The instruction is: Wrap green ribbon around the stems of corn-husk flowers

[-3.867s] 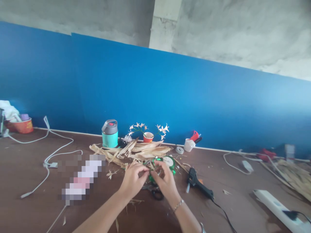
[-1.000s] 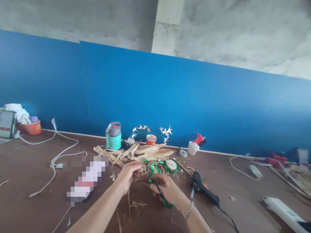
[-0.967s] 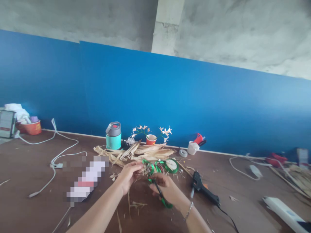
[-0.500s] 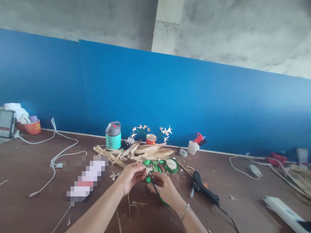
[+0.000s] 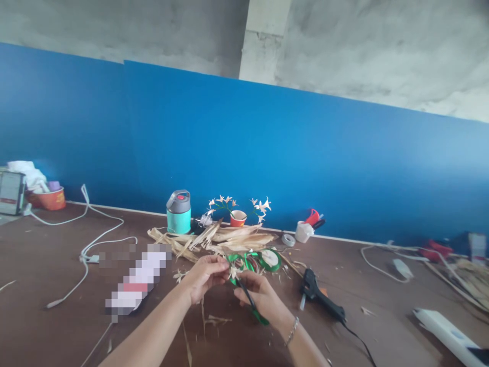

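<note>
From the head camera, two hands are over one brown table (image 5: 137, 336). The left hand (image 5: 206, 279) has its thumb and fingers pinched together on one small pale flower (image 5: 234, 273). The flower is up off the table, in the gap between the two hands, with its petals by the fingertips. The right hand (image 5: 260, 295) is curled around one long black tool (image 5: 248, 295), with a bit of green by its low end. The tool's tip is too small to tell. One shiny bracelet (image 5: 292, 331) is on the right wrist.

Just past the hands is one roll of green ribbon (image 5: 275, 261) with a white middle, and some loose green loops (image 5: 248, 262). Behind that is one pile of dry husks (image 5: 237, 237), too many to count. One more pale flower (image 5: 179, 276) lies on the table, near the left hand.

At the back are one red paper cup (image 5: 237, 220), two sprays of flowers, one on each side of it, one teal jar (image 5: 179, 216) with a grey lid, one roll of white tape (image 5: 288, 239) and one white cup (image 5: 303, 232). To the right lies one black glue gun (image 5: 323, 295). Far left, one red bowl (image 5: 53, 200) sits by the wall.
</note>
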`<state>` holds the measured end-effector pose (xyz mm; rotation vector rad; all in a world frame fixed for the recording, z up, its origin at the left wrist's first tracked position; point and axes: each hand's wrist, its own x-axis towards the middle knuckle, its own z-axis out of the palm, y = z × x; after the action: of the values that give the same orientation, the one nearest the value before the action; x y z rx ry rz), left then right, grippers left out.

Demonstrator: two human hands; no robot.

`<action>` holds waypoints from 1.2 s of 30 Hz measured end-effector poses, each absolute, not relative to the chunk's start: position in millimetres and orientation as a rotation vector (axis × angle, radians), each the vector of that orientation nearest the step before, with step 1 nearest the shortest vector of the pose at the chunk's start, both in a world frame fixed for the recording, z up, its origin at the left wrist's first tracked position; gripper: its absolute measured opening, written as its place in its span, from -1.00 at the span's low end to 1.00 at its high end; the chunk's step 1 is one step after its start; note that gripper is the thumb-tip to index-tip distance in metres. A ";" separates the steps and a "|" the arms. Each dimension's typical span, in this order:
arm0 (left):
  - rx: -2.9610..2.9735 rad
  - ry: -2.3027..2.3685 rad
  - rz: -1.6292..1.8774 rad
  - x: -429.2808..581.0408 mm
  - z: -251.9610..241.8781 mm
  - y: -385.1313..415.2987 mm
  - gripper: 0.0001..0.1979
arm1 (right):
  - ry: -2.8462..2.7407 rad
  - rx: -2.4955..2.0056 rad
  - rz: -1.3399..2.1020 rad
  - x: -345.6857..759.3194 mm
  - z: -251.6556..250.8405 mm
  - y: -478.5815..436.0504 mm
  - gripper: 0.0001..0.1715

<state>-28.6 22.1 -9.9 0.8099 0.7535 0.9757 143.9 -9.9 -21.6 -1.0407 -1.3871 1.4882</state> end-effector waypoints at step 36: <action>0.713 0.809 1.037 -26.0 -3.3 18.0 -0.84 | -1.388 -1.072 1.415 136.6 -17.3 -11.8 -0.53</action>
<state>-26.0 18.0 -3.3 0.7131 0.8092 1.0372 136.6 -11.8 -17.3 -1.0720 -1.3875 1.4155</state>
